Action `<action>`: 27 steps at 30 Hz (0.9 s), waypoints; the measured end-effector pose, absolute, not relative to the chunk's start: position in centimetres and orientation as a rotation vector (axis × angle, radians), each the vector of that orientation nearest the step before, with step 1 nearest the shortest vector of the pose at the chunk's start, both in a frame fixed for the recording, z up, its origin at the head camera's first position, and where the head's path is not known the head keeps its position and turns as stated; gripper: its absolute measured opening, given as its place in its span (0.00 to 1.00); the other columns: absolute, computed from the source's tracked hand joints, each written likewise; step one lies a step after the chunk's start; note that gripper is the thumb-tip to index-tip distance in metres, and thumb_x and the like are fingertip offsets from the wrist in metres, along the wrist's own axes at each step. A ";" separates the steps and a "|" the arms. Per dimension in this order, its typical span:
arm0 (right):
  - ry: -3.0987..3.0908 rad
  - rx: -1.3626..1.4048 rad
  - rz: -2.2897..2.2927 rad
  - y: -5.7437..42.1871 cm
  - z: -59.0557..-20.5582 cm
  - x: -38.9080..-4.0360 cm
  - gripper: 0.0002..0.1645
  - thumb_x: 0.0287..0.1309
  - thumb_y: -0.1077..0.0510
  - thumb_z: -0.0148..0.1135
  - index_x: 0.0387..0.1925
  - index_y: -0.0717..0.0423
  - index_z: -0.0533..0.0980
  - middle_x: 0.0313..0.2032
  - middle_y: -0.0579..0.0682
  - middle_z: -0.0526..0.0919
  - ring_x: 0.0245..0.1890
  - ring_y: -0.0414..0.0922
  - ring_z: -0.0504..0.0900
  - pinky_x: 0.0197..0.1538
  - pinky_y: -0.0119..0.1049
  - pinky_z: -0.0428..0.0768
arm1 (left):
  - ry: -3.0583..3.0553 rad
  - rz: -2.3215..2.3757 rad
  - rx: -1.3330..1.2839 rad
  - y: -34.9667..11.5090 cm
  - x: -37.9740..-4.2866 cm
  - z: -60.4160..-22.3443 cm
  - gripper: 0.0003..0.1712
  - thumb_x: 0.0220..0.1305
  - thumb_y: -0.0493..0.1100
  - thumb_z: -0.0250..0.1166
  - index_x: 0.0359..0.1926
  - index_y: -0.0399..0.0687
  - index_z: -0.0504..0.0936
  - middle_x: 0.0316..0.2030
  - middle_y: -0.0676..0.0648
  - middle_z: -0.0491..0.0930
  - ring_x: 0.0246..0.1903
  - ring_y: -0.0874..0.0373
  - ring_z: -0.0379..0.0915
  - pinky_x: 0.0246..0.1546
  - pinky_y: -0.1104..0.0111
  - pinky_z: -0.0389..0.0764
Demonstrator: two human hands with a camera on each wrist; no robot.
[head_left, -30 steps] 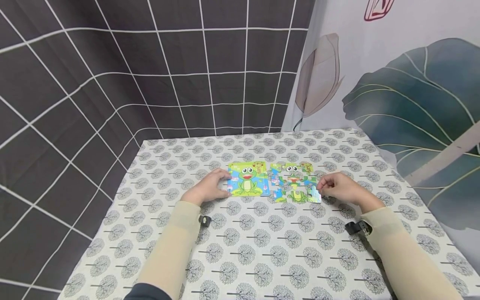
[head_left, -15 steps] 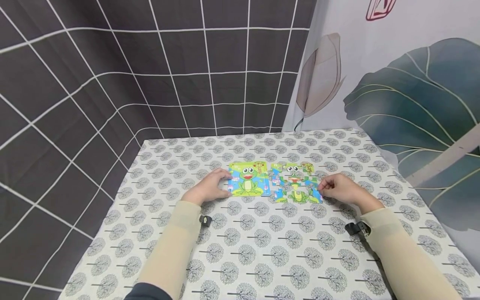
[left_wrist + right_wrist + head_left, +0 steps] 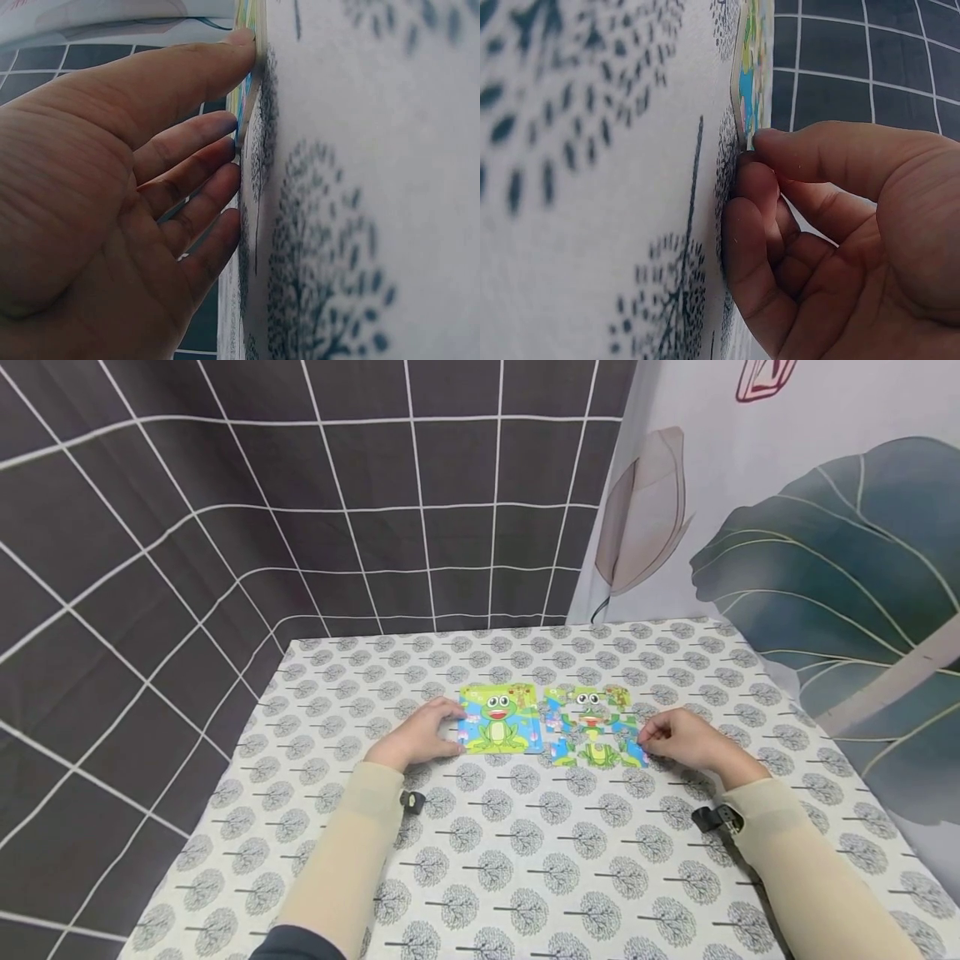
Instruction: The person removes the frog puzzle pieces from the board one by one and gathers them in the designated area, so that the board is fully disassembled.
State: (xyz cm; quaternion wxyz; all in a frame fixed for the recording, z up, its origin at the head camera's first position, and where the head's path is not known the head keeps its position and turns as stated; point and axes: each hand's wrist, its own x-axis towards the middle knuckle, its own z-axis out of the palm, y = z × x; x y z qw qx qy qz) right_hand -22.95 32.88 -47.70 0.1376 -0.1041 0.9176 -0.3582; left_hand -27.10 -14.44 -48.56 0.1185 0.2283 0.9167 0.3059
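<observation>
In the head view, a square frog picture board lies flat near the table's middle. My left hand rests at its left edge, fingers loosely extended; the thumb and fingertips touch the board's rim. Right of the board lies a second frog picture of jigsaw pieces, with gaps of tablecloth showing between them. At its lower right corner, my right hand pinches a blue and green puzzle piece between thumb and curled forefinger. The right wrist view shows that pinch at the piece's edge.
A white tablecloth with grey tree prints covers the table. Behind and left hangs a dark curtain with white grid lines. A pale leaf-printed curtain borders the right side.
The lower right puzzle piece, tilted and shiny a second ago, now lies flatter with its blue and green print visible. Both hands have stayed almost in place.
</observation>
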 end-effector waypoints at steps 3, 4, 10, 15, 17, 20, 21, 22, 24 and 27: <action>2.652 -0.294 -1.038 33.0 -47.9 -23.1 0.04 0.63 0.65 0.67 0.39 0.59 0.85 0.33 0.51 0.84 0.29 0.45 0.77 0.29 0.34 0.79 | 2.679 0.889 0.667 -14.5 -27.1 -48.6 0.39 0.56 0.47 0.81 0.68 0.48 0.78 0.70 0.49 0.71 0.74 0.47 0.62 0.77 0.48 0.57; 2.649 -0.293 -1.039 33.0 -47.9 -23.1 0.04 0.63 0.65 0.67 0.39 0.59 0.85 0.33 0.51 0.84 0.29 0.45 0.77 0.29 0.35 0.80 | 2.681 0.887 0.667 -14.5 -27.1 -48.7 0.39 0.57 0.47 0.81 0.68 0.48 0.78 0.70 0.49 0.71 0.74 0.47 0.62 0.77 0.48 0.57; 2.632 -0.288 -1.045 33.2 -47.9 -23.3 0.05 0.62 0.66 0.67 0.39 0.59 0.85 0.34 0.51 0.85 0.31 0.47 0.78 0.30 0.35 0.81 | 2.687 0.888 0.670 -14.5 -27.2 -48.7 0.39 0.57 0.47 0.81 0.69 0.48 0.78 0.71 0.49 0.71 0.73 0.46 0.62 0.77 0.47 0.58; 2.622 -0.306 -1.049 33.3 -47.7 -23.1 0.05 0.63 0.64 0.68 0.40 0.59 0.85 0.34 0.51 0.85 0.32 0.47 0.79 0.33 0.35 0.82 | 2.689 0.888 0.681 -14.4 -27.2 -48.7 0.39 0.57 0.48 0.81 0.69 0.48 0.78 0.71 0.50 0.71 0.73 0.47 0.62 0.77 0.48 0.58; 2.633 -0.300 -1.039 33.5 -47.6 -23.0 0.04 0.65 0.62 0.68 0.40 0.57 0.85 0.34 0.50 0.85 0.32 0.47 0.80 0.33 0.35 0.83 | 2.686 0.899 0.682 -14.3 -27.2 -48.8 0.39 0.57 0.48 0.81 0.68 0.48 0.79 0.71 0.50 0.71 0.73 0.47 0.62 0.77 0.48 0.58; 2.660 -0.297 -1.021 33.7 -47.3 -23.0 0.03 0.65 0.61 0.69 0.40 0.55 0.85 0.33 0.50 0.84 0.32 0.48 0.80 0.33 0.37 0.83 | 2.670 0.943 0.662 -14.4 -27.3 -49.1 0.38 0.56 0.47 0.81 0.67 0.49 0.80 0.70 0.51 0.70 0.73 0.48 0.63 0.78 0.50 0.57; 2.678 -0.301 -1.012 33.7 -47.3 -23.0 0.03 0.64 0.62 0.68 0.39 0.55 0.86 0.33 0.49 0.84 0.32 0.48 0.80 0.33 0.36 0.83 | 2.668 0.955 0.652 -14.5 -27.4 -49.3 0.37 0.57 0.47 0.81 0.67 0.49 0.80 0.70 0.52 0.70 0.73 0.49 0.63 0.78 0.51 0.57; 2.699 -0.307 -1.003 33.8 -47.2 -23.1 0.04 0.64 0.63 0.68 0.39 0.54 0.85 0.33 0.49 0.84 0.32 0.48 0.79 0.33 0.36 0.82 | 2.667 0.971 0.641 -14.6 -27.4 -49.4 0.36 0.57 0.47 0.80 0.67 0.50 0.80 0.69 0.53 0.70 0.72 0.50 0.63 0.78 0.51 0.58; 2.742 -0.334 -0.990 33.8 -46.9 -23.2 0.05 0.63 0.64 0.67 0.40 0.55 0.85 0.32 0.49 0.84 0.32 0.47 0.79 0.33 0.36 0.81 | 2.664 1.005 0.621 -14.8 -27.6 -49.5 0.35 0.59 0.48 0.80 0.67 0.51 0.80 0.69 0.55 0.70 0.72 0.51 0.64 0.77 0.51 0.59; 2.838 -0.362 -0.939 33.6 -46.4 -23.6 0.06 0.64 0.64 0.66 0.41 0.56 0.85 0.34 0.49 0.84 0.33 0.46 0.79 0.35 0.36 0.80 | 2.685 1.029 0.599 -15.2 -27.7 -49.4 0.34 0.63 0.51 0.77 0.68 0.52 0.78 0.70 0.54 0.69 0.71 0.49 0.65 0.76 0.49 0.62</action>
